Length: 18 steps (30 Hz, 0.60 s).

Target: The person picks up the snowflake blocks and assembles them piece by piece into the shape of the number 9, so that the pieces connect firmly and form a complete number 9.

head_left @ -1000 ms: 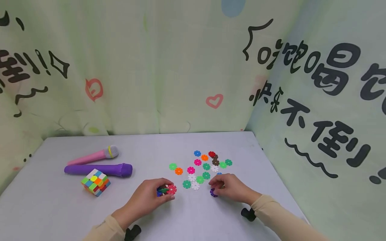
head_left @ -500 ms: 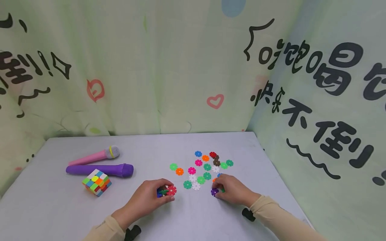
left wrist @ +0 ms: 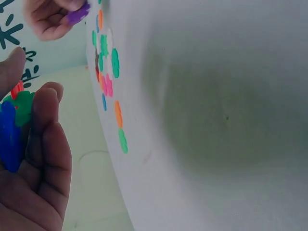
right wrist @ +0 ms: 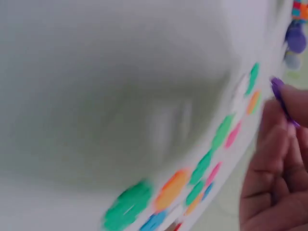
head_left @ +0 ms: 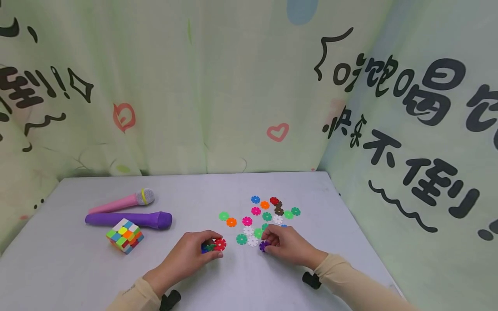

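Observation:
My left hand holds a small cluster of joined snowflake discs, with a red disc at its outer end. Green and blue discs of that cluster show between thumb and fingers in the left wrist view. A purple notched disc is pinched between thumb and fingertips of my right hand. In the right wrist view that purple disc is seen nearly edge-on. Just beyond the right hand lie loose discs in several colours, among them a white disc and a teal disc.
A pink microphone and a purple microphone lie at the left of the white table. In front of them sits a puzzle cube. Orange and light green discs lie apart from the main scatter. Printed curtains stand behind and at the right.
My right hand, pinching the purple disc, first turns it, then moves left toward the left hand. The left hand stays nearly still with its cluster.

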Motion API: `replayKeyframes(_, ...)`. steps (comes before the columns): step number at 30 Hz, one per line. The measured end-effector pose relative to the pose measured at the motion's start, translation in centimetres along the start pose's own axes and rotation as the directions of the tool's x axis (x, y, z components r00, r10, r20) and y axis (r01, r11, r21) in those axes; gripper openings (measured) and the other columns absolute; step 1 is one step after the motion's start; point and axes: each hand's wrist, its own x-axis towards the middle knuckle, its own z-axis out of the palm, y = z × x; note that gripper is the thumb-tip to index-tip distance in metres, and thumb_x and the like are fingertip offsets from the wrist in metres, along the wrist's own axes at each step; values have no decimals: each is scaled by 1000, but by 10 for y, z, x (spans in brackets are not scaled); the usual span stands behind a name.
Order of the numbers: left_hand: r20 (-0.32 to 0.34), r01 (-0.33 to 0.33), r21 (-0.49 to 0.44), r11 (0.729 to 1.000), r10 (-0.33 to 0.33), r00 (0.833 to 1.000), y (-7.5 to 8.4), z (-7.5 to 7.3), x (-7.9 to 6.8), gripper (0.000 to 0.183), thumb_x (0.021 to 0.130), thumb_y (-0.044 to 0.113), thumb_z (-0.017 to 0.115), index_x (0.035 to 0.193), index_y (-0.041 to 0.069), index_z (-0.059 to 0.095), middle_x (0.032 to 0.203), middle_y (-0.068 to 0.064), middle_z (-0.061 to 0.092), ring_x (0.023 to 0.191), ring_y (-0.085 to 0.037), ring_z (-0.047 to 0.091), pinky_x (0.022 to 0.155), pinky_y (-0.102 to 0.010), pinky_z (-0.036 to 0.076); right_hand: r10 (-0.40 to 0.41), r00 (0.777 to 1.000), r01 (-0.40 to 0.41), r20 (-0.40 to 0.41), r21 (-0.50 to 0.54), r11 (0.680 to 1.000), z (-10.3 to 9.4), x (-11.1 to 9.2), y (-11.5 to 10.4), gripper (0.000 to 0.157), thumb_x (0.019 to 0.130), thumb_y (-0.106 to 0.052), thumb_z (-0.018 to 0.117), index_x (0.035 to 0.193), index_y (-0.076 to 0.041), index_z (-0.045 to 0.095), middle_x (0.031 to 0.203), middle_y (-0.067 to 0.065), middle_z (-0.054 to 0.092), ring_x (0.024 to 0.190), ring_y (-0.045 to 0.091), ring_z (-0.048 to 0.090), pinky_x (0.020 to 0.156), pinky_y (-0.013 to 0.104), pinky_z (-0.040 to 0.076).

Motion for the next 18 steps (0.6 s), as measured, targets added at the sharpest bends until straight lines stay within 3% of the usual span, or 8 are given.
replayKeyframes(5, -21, 3, 4, 1000, -3, 1000, 1, 0, 0, 36, 82, 29, 83, 114, 18, 70, 91, 16, 65, 80, -7, 57, 77, -30, 52, -19, 994, 38, -103, 187, 982, 18, 11, -37, 17, 87, -9, 79, 99, -15, 68, 90, -8, 67, 82, 11, 64, 74, 26, 55)
replayKeyframes(9, -48, -18, 4, 1000, 18, 999, 2, 0, -1, 36, 82, 27, 84, 114, 18, 70, 88, 15, 66, 78, -5, 58, 74, -29, 52, -38, 989, 75, -139, 269, 960, 31, 16, -59, 15, 88, -9, 77, 99, -15, 68, 92, -3, 69, 79, 12, 66, 71, 28, 56)
replayKeyframes(18, -71, -61, -3, 998, 60, 996, 2, 1, -2, 37, 81, 27, 85, 113, 18, 70, 86, 15, 67, 77, -3, 59, 70, -26, 51, -170, 963, 206, -208, 164, 965, 41, 16, -74, 17, 87, -5, 78, 99, -15, 71, 93, -10, 69, 78, 3, 66, 70, 24, 56)
